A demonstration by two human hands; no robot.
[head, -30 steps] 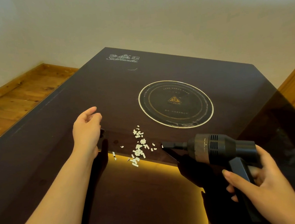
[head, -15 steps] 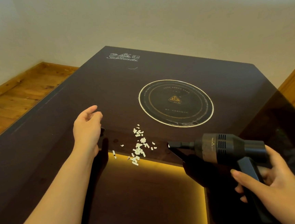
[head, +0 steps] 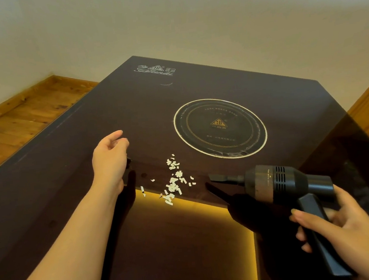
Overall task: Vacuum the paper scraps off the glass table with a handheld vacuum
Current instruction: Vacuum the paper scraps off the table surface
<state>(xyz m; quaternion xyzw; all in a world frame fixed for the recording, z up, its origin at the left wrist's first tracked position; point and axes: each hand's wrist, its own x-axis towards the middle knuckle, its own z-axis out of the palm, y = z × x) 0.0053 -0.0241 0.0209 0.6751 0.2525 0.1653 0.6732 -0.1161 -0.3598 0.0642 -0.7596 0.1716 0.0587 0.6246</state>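
Observation:
Several small white paper scraps point(head: 174, 183) lie in a loose cluster on the dark glass table point(head: 69, 163). My right hand point(head: 343, 235) grips the handle of a black handheld vacuum point(head: 278, 183). Its flat nozzle points left and hovers a short way right of the scraps, not touching them. My left hand point(head: 110, 157) rests by the table surface left of the scraps, fingers loosely curled, holding nothing.
A round induction plate point(head: 220, 127) with a white ring is set in the glass behind the scraps. A printed logo point(head: 155, 70) marks the far end. Yellow light glows under the glass near me. Wooden floor point(head: 21, 122) lies to the left, a plain wall behind.
The vacuum drew back to the right over the last second, away from the scraps. My left hand has stayed in place.

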